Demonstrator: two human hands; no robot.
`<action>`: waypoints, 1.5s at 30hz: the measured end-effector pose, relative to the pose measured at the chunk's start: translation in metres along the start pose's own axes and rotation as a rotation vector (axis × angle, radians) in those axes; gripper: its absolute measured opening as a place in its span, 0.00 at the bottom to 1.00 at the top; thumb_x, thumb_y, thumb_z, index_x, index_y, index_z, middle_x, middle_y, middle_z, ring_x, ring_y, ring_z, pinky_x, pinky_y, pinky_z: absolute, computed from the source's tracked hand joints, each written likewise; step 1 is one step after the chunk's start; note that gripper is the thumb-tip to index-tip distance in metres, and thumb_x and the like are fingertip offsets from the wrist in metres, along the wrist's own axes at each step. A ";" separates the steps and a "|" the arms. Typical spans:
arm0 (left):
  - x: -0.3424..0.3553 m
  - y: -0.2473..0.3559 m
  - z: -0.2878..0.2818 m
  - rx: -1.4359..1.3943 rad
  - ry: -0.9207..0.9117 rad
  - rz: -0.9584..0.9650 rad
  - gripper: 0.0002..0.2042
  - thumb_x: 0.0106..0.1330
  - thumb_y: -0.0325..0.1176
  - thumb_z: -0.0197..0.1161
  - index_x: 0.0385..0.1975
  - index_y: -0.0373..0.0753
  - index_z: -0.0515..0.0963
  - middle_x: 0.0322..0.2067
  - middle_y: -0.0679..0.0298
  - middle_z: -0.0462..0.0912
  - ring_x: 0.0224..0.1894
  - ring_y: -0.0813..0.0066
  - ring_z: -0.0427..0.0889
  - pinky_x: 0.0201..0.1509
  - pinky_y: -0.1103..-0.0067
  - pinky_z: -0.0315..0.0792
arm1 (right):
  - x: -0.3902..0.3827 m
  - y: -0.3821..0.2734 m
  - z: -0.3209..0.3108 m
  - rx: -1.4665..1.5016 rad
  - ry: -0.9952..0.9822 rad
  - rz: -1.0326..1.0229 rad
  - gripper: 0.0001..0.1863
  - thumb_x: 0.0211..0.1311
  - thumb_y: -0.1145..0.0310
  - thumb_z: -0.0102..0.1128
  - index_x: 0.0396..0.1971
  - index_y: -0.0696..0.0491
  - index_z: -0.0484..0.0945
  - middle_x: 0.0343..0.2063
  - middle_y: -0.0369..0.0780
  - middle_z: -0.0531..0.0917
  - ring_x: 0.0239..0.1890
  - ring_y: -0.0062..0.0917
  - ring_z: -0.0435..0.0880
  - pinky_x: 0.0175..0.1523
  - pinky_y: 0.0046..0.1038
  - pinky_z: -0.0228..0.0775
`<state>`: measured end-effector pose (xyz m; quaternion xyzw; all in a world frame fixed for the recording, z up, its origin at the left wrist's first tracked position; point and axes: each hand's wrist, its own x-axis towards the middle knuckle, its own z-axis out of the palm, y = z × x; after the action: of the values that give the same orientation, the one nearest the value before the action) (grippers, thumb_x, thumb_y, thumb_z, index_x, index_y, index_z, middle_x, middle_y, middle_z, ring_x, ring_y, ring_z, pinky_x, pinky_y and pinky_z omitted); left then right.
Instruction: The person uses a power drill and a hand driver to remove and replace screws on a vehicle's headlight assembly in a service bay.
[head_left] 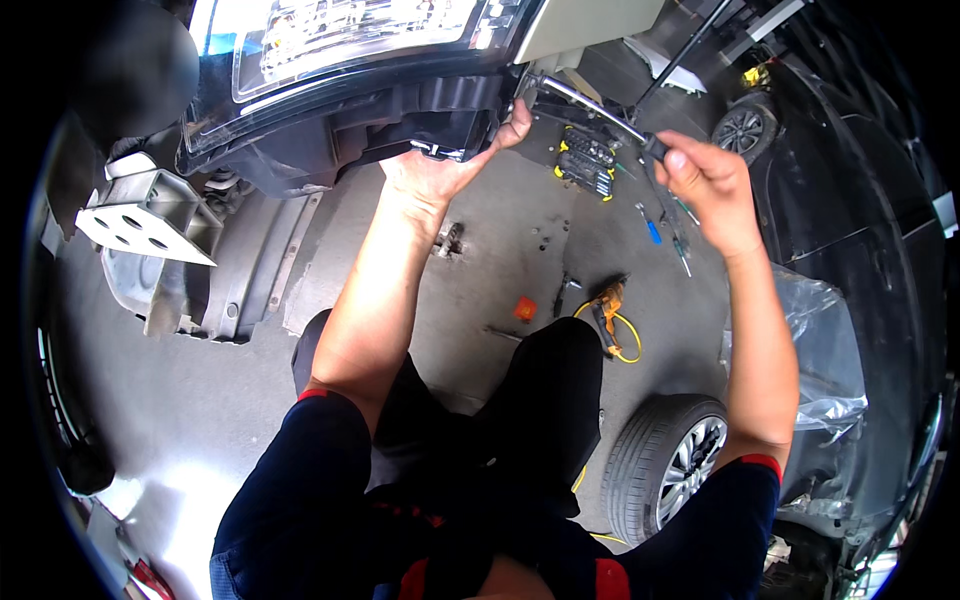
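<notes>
A car headlight [350, 45] with a clear lens and black housing fills the upper left. My left hand [445, 175] grips its lower right part from beneath. The thumb points up beside the housing's corner, and the other fingers are largely hidden by the housing. My right hand [705, 185] is closed on the dark end of a socket wrench [595, 107] with a long silver shaft. The far end of that shaft meets a bracket area beside the headlight, just above my left thumb. Exactly what it touches there is too small to make out.
An open socket set [585, 165] lies on the floor, near a blue-handled screwdriver [653, 232]. An orange-and-black tool [607, 310] with a yellow cord is by my knee. A loose wheel [665, 465] lies right; a dark car [850, 200] stands beyond. Removed panels [245, 260] lie left.
</notes>
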<state>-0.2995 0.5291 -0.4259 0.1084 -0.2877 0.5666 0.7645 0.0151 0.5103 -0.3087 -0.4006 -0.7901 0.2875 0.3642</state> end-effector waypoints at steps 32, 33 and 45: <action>-0.001 0.001 -0.005 0.178 0.097 0.063 0.31 0.70 0.64 0.45 0.59 0.44 0.73 0.59 0.61 0.78 0.63 0.59 0.70 0.67 0.44 0.56 | 0.003 -0.029 0.015 -0.712 0.088 -0.473 0.16 0.73 0.60 0.64 0.47 0.59 0.83 0.28 0.36 0.84 0.30 0.17 0.80 0.36 0.26 0.73; 0.000 -0.002 -0.004 0.126 -0.019 0.024 0.31 0.71 0.64 0.44 0.60 0.45 0.73 0.60 0.62 0.78 0.63 0.58 0.69 0.68 0.43 0.55 | 0.005 -0.025 0.012 -0.418 0.049 -0.210 0.18 0.74 0.58 0.62 0.48 0.61 0.82 0.24 0.35 0.82 0.26 0.18 0.78 0.34 0.27 0.72; 0.001 -0.002 0.002 0.207 0.167 0.083 0.32 0.70 0.64 0.46 0.60 0.43 0.74 0.59 0.57 0.77 0.62 0.52 0.71 0.68 0.41 0.55 | 0.002 -0.037 0.018 -0.989 0.138 -0.766 0.18 0.58 0.67 0.74 0.47 0.57 0.82 0.35 0.44 0.84 0.29 0.33 0.82 0.37 0.30 0.74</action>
<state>-0.2982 0.5280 -0.4230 0.1274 -0.1674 0.6314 0.7464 -0.0159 0.4902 -0.2899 -0.2280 -0.8917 -0.2892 0.2632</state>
